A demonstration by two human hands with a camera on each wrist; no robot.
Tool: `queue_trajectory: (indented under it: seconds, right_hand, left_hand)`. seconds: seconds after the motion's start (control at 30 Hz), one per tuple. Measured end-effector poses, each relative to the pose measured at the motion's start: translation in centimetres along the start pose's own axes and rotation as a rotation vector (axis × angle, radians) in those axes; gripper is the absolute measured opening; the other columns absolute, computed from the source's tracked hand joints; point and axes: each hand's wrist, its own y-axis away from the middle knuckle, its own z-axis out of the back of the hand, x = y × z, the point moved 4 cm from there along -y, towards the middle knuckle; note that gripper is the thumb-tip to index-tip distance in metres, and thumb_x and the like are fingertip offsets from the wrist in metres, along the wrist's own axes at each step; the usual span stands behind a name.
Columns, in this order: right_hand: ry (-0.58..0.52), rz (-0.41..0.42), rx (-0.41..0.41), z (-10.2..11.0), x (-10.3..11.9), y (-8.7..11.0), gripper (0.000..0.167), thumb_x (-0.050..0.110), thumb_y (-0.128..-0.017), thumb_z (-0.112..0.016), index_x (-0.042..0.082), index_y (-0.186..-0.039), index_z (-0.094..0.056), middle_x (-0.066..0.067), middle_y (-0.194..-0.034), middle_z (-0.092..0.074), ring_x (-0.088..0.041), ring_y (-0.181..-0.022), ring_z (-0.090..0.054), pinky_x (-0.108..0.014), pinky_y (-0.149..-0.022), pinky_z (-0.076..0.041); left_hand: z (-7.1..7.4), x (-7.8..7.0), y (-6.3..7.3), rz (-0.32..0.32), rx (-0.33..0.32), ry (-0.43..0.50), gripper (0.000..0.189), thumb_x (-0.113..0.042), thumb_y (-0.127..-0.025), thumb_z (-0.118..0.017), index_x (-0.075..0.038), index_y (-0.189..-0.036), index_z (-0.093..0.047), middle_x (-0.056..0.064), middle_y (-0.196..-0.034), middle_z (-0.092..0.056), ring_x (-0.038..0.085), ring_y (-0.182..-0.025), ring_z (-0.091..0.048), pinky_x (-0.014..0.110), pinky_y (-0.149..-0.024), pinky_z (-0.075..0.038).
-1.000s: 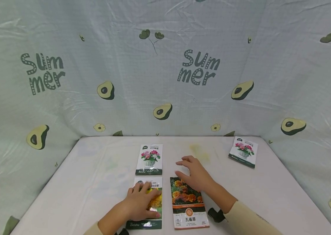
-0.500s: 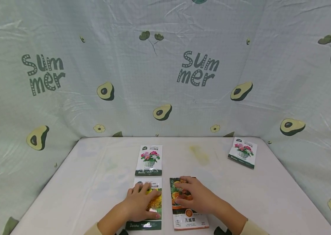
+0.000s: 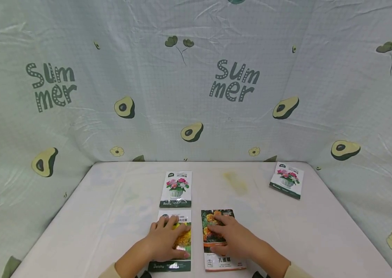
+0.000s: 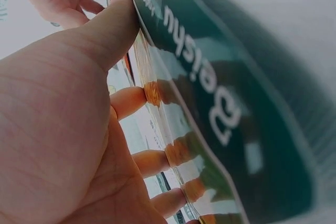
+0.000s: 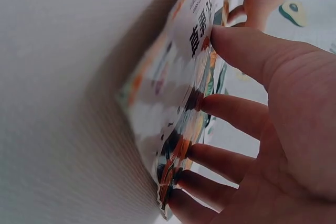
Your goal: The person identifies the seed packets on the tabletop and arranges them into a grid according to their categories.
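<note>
My left hand (image 3: 164, 241) lies spread on a seed packet (image 3: 184, 244) with yellow flowers and a dark green bottom band. In the left wrist view, its thumb and fingertips touch the glossy front (image 4: 184, 124). To the right, my right hand (image 3: 236, 238) rests on an orange marigold seed packet (image 3: 213, 262) with a white lower part. The right wrist view shows its fingertips set against that packet's face (image 5: 173, 93), fingers apart and slightly bent. Both packets lie side by side, a narrow gap between them; the hands cover part of each.
Just beyond the left packet lies a seed packet with a potted pink flower (image 3: 176, 190). A similar packet (image 3: 287, 180), apparently thicker, lies askew at the table's far right corner. The white table (image 3: 112, 216) meets a printed curtain (image 3: 154, 77) behind.
My right hand has come down from above the marigold packet's far end onto its face, moving nearer to me. The left hand has stayed on its packet.
</note>
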Motion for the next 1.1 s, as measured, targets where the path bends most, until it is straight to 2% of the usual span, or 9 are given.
queue_trajectory:
  seconds: [0.2,0.43,0.73,0.87,1.1]
  right_hand:
    - [0.015,-0.007,-0.013,0.0,0.1,0.0,0.064,0.061,-0.089,-0.071,0.035,-0.146,-0.057,-0.004,-0.161,-0.040,-0.035,-0.148,-0.038,-0.061,-0.110,-0.043]
    - [0.064,0.016,-0.066,0.3,0.3,-0.1,0.063,0.060,-0.089,-0.071,0.032,-0.144,-0.060,-0.006,-0.157,-0.046,-0.037,-0.144,-0.043,-0.061,-0.108,-0.044]
    - [0.019,0.073,-0.151,1.0,-0.4,0.5,0.062,0.055,-0.091,-0.073,0.024,-0.143,-0.062,-0.009,-0.153,-0.050,-0.035,-0.141,-0.047,-0.057,-0.107,-0.046]
    - [-0.040,0.057,-0.189,1.6,-1.5,0.8,0.062,0.054,-0.091,-0.073,0.022,-0.143,-0.062,-0.011,-0.152,-0.050,-0.036,-0.139,-0.047,-0.056,-0.105,-0.048]
    - [-0.045,-0.003,-0.314,3.1,-3.3,1.1,0.056,0.044,-0.092,-0.076,0.017,-0.139,-0.065,-0.012,-0.148,-0.054,-0.038,-0.139,-0.047,-0.058,-0.107,-0.046]
  left_hand:
    - [0.0,0.0,0.0,0.003,-0.002,0.000,0.076,-0.068,-0.081,-0.074,-0.031,-0.145,-0.055,0.016,-0.152,-0.043,0.047,-0.135,-0.038,0.070,-0.101,-0.035]
    - [0.1,0.1,0.0,0.002,-0.002,0.001,0.076,-0.068,-0.081,-0.074,-0.032,-0.145,-0.055,0.015,-0.151,-0.044,0.046,-0.135,-0.038,0.069,-0.101,-0.035]
    - [0.1,0.0,0.1,0.000,0.000,0.000,0.077,-0.068,-0.081,-0.073,-0.031,-0.146,-0.054,0.015,-0.151,-0.043,0.045,-0.134,-0.039,0.069,-0.100,-0.035]
    - [0.0,0.0,0.1,0.000,-0.002,0.005,0.077,-0.069,-0.081,-0.073,-0.032,-0.146,-0.054,0.015,-0.151,-0.043,0.045,-0.134,-0.038,0.069,-0.099,-0.035]
    - [0.0,0.0,0.0,0.003,-0.006,0.002,0.077,-0.069,-0.080,-0.073,-0.032,-0.145,-0.054,0.015,-0.151,-0.043,0.045,-0.134,-0.038,0.068,-0.099,-0.035]
